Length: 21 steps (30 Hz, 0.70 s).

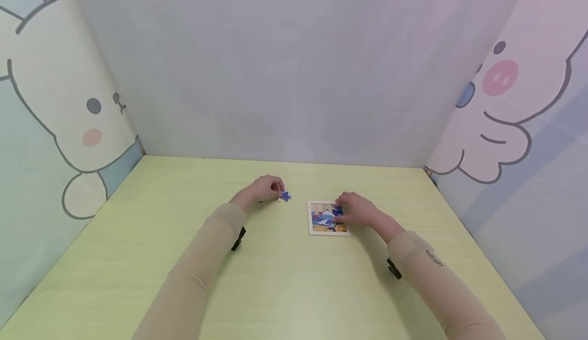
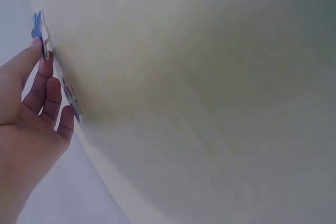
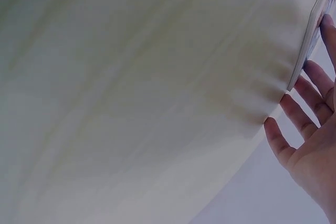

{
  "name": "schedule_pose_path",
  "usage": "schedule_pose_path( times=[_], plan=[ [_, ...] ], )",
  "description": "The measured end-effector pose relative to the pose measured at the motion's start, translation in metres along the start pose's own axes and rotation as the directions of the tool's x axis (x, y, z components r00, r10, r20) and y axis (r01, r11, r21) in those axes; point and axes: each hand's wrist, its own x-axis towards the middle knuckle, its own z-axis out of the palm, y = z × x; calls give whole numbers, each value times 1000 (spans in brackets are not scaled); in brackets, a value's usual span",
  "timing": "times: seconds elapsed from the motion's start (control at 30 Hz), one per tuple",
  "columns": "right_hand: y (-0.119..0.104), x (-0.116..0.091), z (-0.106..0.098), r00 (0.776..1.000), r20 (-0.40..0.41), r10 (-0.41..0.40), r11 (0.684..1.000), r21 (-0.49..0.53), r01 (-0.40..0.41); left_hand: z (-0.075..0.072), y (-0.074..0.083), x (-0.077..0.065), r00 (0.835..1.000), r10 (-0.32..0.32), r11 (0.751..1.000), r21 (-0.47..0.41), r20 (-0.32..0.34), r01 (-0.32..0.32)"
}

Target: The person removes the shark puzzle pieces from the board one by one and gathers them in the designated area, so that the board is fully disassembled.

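Puzzle piece (image 1: 287, 196), blue on top, sits just below the centre of the head view, where the left hand (image 1: 263, 188) has its grip pinching the edge between thumb and forefinger. In the left wrist view, a second flat piece (image 2: 71, 99) shows at the left, beside that hand's lower fingers. Right of centre in the head view, a white-bordered puzzle tray (image 1: 310, 220) lies flat on the pale tabletop (image 1: 294, 289), its picture blue and sandy. The right hand (image 1: 360, 210) rests on its right side, grip spread, thumb over the picture. Beige sleeves (image 1: 184, 284) enter from the bottom; a pink-snouted cartoon animal (image 1: 519, 90) fills the upper right.
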Motion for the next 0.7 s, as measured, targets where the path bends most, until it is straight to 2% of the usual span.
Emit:
schedule_pose_path(
  times=[0.33, 0.5, 0.7],
  plan=[
    [13, -5, -6, 995, 60, -80, 994, 83, 75, 1, -1, 3, 1000, -4, 996, 89, -25, 6],
    [20, -10, -8, 986, 99, -131, 985, 122, 118, 2, 6, 4, 999, -11, 995, 103, -31, 14],
    [28, -13, -3, 983, 122, -140, 984, 128, 124, 5, 19, 8, 1000, 5, 997, 81, -25, -3]
  ],
)
